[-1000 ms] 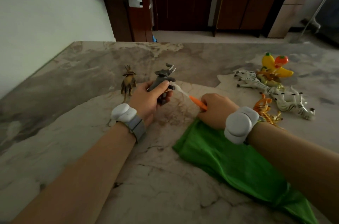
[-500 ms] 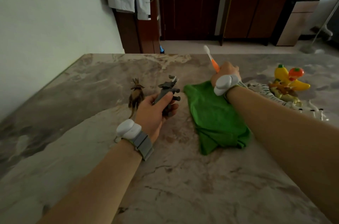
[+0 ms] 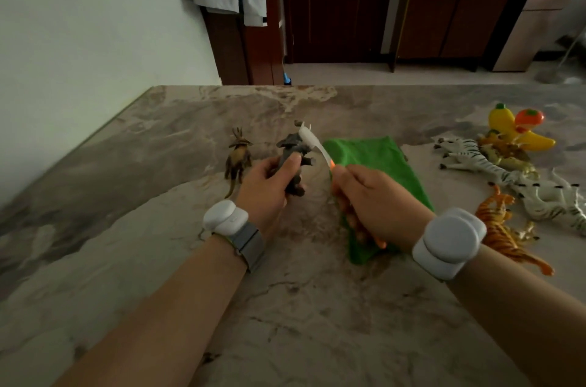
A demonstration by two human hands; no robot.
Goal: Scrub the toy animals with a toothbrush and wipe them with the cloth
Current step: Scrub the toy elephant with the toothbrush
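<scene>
A brown-veined marble worktop (image 3: 285,317) carries everything. Nearest, the right hand (image 3: 377,202), a white puck-shaped band (image 3: 448,247) on its wrist, lies over the near left corner of the crumpled green cloth (image 3: 377,155), its fingers curled round the orange handle of a white-necked plastic toothbrush (image 3: 314,142). Just left of the cloth, the left hand (image 3: 264,188), wearing a white puck on a grey strap (image 3: 226,218), grips a small grey plastic toy elephant (image 3: 293,148) by the body, head up; the brush's white end crosses the elephant's head. Further left of the cloth a brown crested toy creature (image 3: 237,158) stands upright. Right of the cloth an orange striped toy tiger (image 3: 498,225) lies on its side, with two black-and-white toy zebras (image 3: 469,158) lying beyond it, and furthest right a yellow plastic banana toy (image 3: 513,129).
</scene>
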